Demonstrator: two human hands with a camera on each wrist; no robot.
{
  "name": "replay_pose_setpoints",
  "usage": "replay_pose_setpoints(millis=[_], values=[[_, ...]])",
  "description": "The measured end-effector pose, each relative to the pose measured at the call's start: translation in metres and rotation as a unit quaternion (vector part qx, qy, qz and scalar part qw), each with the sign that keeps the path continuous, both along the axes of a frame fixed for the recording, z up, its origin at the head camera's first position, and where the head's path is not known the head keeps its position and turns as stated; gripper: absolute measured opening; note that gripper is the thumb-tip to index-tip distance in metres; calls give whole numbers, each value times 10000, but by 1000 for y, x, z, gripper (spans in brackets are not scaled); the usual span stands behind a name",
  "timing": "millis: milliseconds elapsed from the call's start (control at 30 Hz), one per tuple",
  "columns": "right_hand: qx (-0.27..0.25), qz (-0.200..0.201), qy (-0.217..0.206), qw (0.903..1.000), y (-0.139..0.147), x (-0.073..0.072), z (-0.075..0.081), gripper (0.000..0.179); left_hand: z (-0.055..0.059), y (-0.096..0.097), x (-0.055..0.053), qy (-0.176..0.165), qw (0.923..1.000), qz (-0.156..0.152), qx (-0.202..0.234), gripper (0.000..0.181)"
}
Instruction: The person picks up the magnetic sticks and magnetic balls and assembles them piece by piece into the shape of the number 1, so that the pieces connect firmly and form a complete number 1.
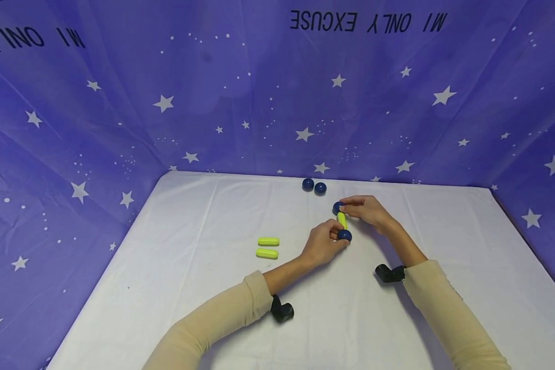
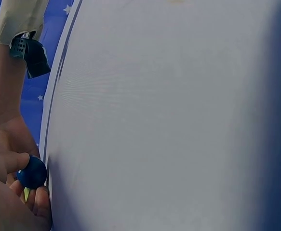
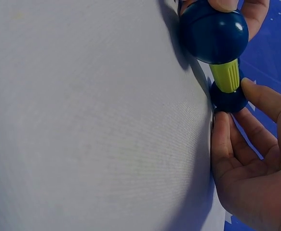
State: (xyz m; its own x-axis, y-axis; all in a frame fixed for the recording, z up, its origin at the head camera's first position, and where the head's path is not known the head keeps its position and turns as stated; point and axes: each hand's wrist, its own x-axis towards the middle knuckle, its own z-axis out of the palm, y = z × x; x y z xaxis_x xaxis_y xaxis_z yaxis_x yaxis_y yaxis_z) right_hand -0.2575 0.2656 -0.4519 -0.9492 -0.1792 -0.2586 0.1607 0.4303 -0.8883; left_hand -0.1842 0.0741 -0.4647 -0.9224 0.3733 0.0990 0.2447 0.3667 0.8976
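Note:
Thumb and fingers of the left hand (image 1: 321,242) pinch a dark blue ball (image 1: 345,236) on the near side. Beyond it, the right hand (image 1: 370,211) pinches a second blue ball (image 1: 337,207) between thumb and fingertips. Between the two balls runs a yellow-green ridged rod (image 1: 341,221). Seen from the right wrist, the rod (image 3: 225,78) spans from the larger-looking near ball (image 3: 216,31) to the far ball (image 3: 228,101). In the left wrist view the near ball (image 2: 33,173) hides most of the rod.
Two more blue balls, one (image 1: 308,184) beside the other (image 1: 320,188), lie near the back edge of the white-covered table (image 1: 203,216). Two yellow-green rods, one (image 1: 269,241) behind the other (image 1: 266,253), lie left of the hands. A star-patterned purple cloth (image 1: 259,103) rises behind.

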Motion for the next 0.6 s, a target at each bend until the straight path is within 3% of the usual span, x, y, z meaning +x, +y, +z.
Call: replay_pose_setpoints(millis=[600], values=[[-9,-35,17,10000,0,1,0,47,-2,-1,-3,-100,9999,-92,-6,29]])
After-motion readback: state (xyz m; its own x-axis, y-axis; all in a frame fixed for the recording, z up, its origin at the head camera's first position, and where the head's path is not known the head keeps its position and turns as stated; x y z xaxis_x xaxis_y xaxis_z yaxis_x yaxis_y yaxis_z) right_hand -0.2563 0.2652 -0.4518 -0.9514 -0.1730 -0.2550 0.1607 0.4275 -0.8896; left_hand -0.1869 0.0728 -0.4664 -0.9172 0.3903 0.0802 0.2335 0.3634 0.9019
